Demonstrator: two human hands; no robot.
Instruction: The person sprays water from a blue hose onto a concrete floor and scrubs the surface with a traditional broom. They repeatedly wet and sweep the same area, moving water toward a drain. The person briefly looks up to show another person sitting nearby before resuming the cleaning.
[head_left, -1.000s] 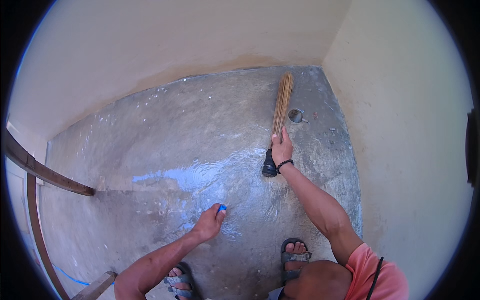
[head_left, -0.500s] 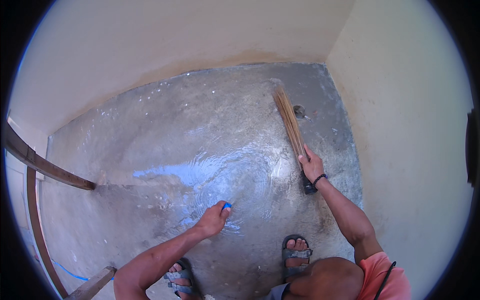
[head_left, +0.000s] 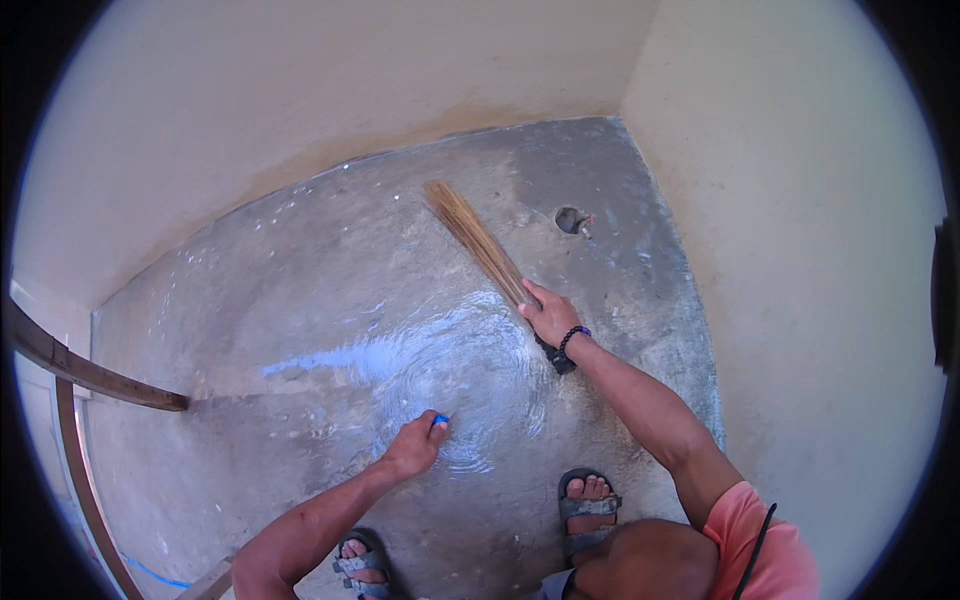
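My right hand is wrapped round a stick broom just above its black butt end. The broom's bristle tips spread over the wet concrete floor, pointing to the far left. Low over the middle of the floor, my left hand is closed round a small blue piece, which looks like the end of a hose; most of it is hidden in the fingers. Rippled water shines on the floor around and beyond that hand.
A round drain hole opens in the floor near the far right corner. Plain walls rise behind and to the right. A wooden beam juts in from the left; a blue hose lies low on that side. My sandalled feet stand close by.
The broom has swung left, away from the drain hole, its tips now farther left on the floor. My right hand went left with it. My left hand has hardly moved.
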